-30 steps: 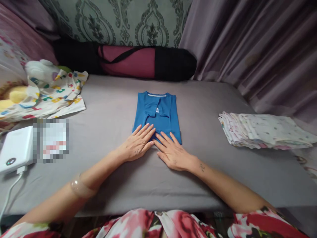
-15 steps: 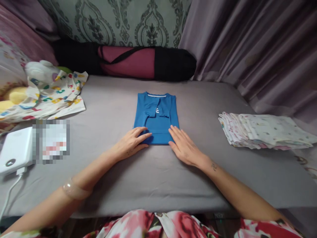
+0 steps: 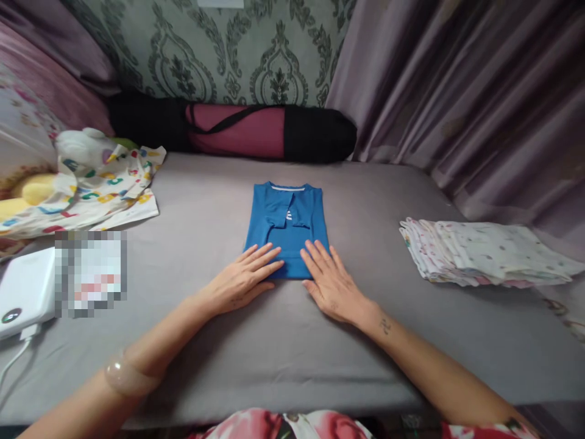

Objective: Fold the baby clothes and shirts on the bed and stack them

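Observation:
A blue shirt (image 3: pixel 289 239) lies face down or folded over on the grey sheet, its sides and sleeves tucked inward and its collar pointing away from me. Its near hem is turned up in a narrow band. My left hand (image 3: pixel 244 277) rests flat at the near left corner, fingers spread over the fabric. On the near right corner lies my right hand (image 3: pixel 331 280), palm down with fingers stretched out. Neither hand grips the cloth. A small white print shows between the sleeve ends.
On the right is a stack of folded patterned cloths (image 3: pixel 489 253). To the left are a white power bank (image 3: pixel 30 289) with a cable, a blurred-out item (image 3: pixel 95 271), and a colourful printed cloth (image 3: pixel 105 189) beside plush toys (image 3: pixel 82 146). A black and maroon long bag (image 3: pixel 237 131) lies along the wall.
My right hand has slid slightly left and further onto the shirt's near edge. My left hand stays near its corner, fingers a little more spread. The camera view has tilted slightly upward.

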### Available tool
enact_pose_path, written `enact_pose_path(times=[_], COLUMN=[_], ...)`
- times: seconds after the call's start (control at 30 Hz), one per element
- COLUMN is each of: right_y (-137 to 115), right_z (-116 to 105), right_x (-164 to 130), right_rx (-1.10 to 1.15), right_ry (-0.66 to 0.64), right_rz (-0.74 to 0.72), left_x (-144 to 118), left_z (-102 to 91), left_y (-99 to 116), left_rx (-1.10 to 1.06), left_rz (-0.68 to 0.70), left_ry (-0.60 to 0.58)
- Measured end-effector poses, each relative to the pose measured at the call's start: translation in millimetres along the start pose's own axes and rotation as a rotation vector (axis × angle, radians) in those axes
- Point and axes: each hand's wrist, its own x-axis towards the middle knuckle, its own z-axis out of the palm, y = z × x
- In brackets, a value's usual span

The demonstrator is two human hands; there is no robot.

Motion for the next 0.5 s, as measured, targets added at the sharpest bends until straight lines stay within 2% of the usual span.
enact_pose_path(times=[0.13, 0.23, 0.37, 0.5], right_y=[-6, -4, 8, 14], right_z=[-6, -12, -10, -3], right_x=[3, 2, -4, -6], right_rx=[0.049, 0.098, 0.162, 0.164], right_ry=[-0.094, -0.121, -0.044, 0.035], right_rz=[-0.042, -0.049, -0.052, -0.069], left_x=[0, -5, -11, -8], left_z=[5.2, 4.6, -1.9, -6.7], left_y=[-5, -12, -10, -4], left_rx=[-0.040, -0.020, 0.063, 0.104], left_rz=[0.021, 0.011, 0.010, 0.060], left_ry=[-0.093, -0.038, 0.055, 0.051])
